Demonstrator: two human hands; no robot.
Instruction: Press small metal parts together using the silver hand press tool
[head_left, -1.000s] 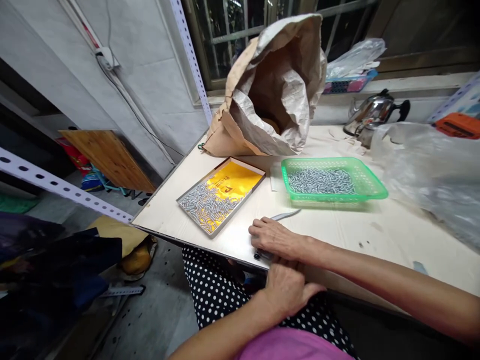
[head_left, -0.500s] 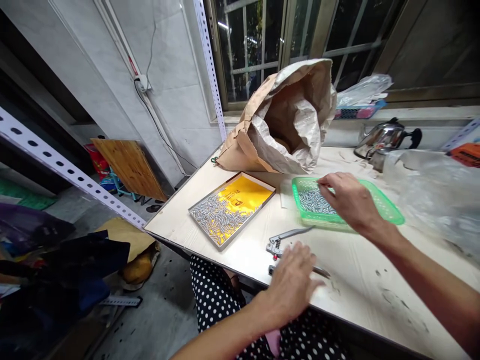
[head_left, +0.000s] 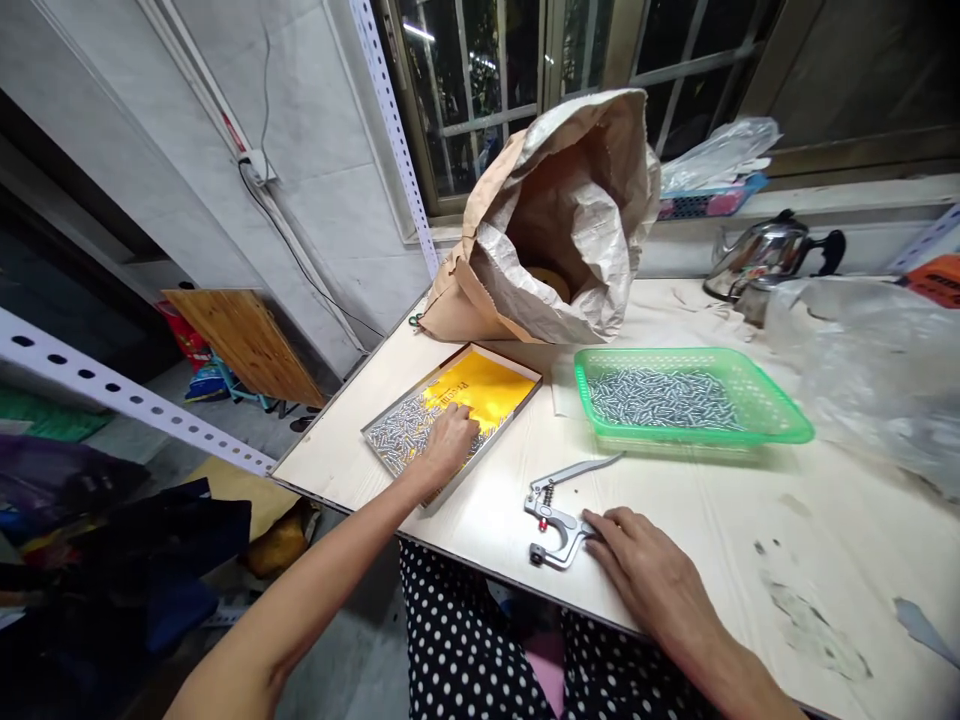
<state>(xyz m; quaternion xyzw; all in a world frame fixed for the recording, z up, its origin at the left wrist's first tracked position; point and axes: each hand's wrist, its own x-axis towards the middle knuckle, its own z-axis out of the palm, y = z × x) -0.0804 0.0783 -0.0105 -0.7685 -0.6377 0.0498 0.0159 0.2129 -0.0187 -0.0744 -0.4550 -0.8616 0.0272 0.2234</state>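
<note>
My left hand (head_left: 448,440) reaches into a shallow tray (head_left: 369,447) with a yellow, lettered bottom. Its fingers are bent together among small silvery metal pieces (head_left: 397,432); whatever the fingertips pinch is hidden. My right hand (head_left: 656,570) lies on the table at the lower handle of snap-fastener pliers (head_left: 559,512). Its fingers are closed over that handle, which they mostly cover. The pliers lie flat with their C-shaped jaw apart, a red pin inside it and the upper handle raised. Beyond them is a green plastic basket (head_left: 776,420) holding many similar metal pieces (head_left: 660,398).
A big paper sack (head_left: 487,290) lies open-mouthed at the back of the table. A metal kettle (head_left: 757,255) and crumpled clear plastic (head_left: 870,370) are at the right. The table's front edge runs above my dotted trousers (head_left: 465,630). A perforated metal post (head_left: 394,130) rises behind.
My left hand has moved from above the pliers leftward into the tray. My right hand has left the basket and come down onto the pliers' lower handle. The view has shifted slightly.
</note>
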